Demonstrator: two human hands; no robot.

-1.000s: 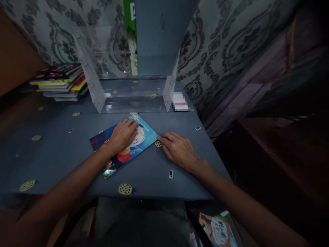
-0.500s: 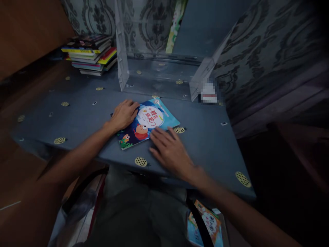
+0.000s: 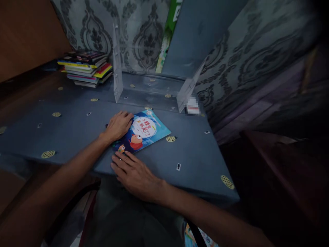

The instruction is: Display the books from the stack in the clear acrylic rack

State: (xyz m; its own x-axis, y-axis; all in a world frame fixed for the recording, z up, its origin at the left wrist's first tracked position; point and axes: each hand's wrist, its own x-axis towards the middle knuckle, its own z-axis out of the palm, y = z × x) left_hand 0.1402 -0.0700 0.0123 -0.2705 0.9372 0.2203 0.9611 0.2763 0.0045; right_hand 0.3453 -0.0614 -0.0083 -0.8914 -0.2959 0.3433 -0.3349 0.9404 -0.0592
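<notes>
A thin picture book (image 3: 147,132) with a blue cover, an orange fish and red Chinese characters lies closed and slanted on the cloth-covered table. Resting on its left edge is my left hand (image 3: 120,124), its fingers laid flat over the cover and slightly bent. My right hand (image 3: 132,171) is at the book's near left corner, by the table's front edge. Its fingers are stretched out, and the fingertips reach the bottom of the cover, hiding that corner. Neither hand grips the book.
Beyond the book stands a clear acrylic stand (image 3: 118,84) with upright sides. A stack of books (image 3: 86,70) sits at the back left. A blurred-out white item (image 3: 193,105) is beside the stand. More books (image 3: 203,238) are low down by the chair.
My right hand has slid left and nearer along the book's lower edge, from its right part to the near left corner. My left hand stays on the book. The view has shifted.
</notes>
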